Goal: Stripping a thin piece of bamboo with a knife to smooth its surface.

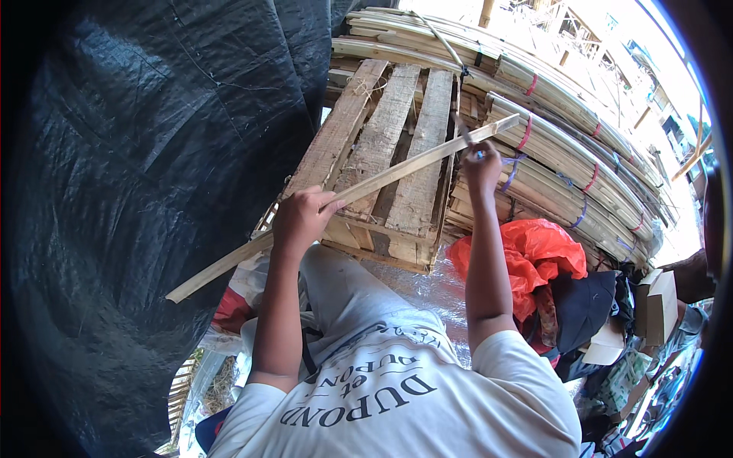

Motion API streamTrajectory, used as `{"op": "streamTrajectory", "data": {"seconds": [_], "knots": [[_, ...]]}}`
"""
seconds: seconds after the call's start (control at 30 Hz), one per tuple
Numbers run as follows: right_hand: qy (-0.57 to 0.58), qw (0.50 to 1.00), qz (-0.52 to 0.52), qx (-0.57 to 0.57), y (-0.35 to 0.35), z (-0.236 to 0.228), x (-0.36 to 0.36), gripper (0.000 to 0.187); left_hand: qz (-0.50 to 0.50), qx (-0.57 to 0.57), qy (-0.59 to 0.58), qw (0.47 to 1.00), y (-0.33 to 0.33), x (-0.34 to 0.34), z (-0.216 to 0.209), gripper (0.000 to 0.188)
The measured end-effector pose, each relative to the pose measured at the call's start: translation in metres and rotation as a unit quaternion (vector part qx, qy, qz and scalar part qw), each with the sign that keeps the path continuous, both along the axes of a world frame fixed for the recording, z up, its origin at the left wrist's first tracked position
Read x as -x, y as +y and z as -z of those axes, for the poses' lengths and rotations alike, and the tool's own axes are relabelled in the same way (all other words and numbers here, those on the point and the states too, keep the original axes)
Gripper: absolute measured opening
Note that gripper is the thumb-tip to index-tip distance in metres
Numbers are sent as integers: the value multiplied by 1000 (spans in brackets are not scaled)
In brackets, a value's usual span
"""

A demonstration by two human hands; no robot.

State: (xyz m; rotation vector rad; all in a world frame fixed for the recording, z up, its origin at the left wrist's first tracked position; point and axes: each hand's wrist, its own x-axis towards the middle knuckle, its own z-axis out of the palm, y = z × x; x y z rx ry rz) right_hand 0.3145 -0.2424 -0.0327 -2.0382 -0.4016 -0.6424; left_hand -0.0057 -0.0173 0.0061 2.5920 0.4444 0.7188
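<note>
While left hand [301,217] clenched around bamboo strip [343,197] and right hand [481,164] grasping small blade [463,130] near its end: risk of slipping, cutting fingers.

Pale tan bamboo strip [343,198], orange-red bag [534,256]

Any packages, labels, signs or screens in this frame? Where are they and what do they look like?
Cardboard boxes: right edge, plain tan, flaps open.
Orange plastic bag: right of the person's right arm, crumpled.
Printed shirt: bottom centre, white with dark lettering.
No screens or signs visible.
</note>
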Motion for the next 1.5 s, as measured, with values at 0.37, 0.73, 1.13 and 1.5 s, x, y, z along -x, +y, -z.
{"op": "streamTrajectory", "data": {"seconds": [0.37, 0.73, 1.13, 1.5], "knots": [[-24, 989, -85, 122, 5, -14, 6, 15, -4, -42, -9, 999, -7, 6, 3, 19], [86, 996, 5, 2, -5, -16, -19, 24, 7, -56, -4, 998, -7, 7, 6, 18], [-22, 994, -106, 33, 14, -3, -16, 17, -8, -27, -1, 1000, -4, 8, 7, 18], [153, 988, -28, -2, 17, -12, -13, 13, -12, -40, -17, 999, -7, 7, 9, 16]]}}
